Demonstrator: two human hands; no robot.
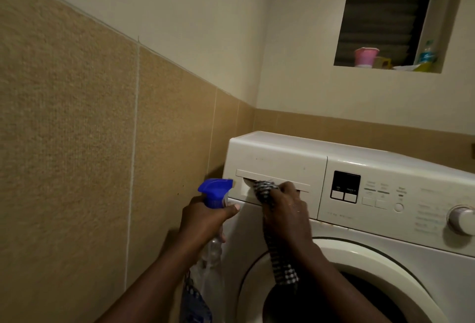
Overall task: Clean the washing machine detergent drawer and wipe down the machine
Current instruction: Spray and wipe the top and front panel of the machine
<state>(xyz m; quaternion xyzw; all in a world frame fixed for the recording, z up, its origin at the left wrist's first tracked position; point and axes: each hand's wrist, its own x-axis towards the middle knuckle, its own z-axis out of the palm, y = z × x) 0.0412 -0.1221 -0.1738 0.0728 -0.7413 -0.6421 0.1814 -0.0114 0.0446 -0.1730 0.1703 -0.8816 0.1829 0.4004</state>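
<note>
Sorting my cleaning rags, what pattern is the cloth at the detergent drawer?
The cloth is black-and-white checked, held by the right hand; clearest in head view.

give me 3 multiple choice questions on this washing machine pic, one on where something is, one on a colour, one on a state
1. Where is the checked cloth pressed?
A) the door glass
B) the handle recess of the detergent drawer
C) the top of the machine

2. What colour is the trigger head of the spray bottle?
A) blue
B) red
C) white

3. The detergent drawer is:
A) pulled fully out
B) lifted away
C) pushed in

Answers: 1 B, the right hand holds it in the recess; 2 A, the head above the left hand is blue; 3 C, its front sits flush with the control panel.
</note>
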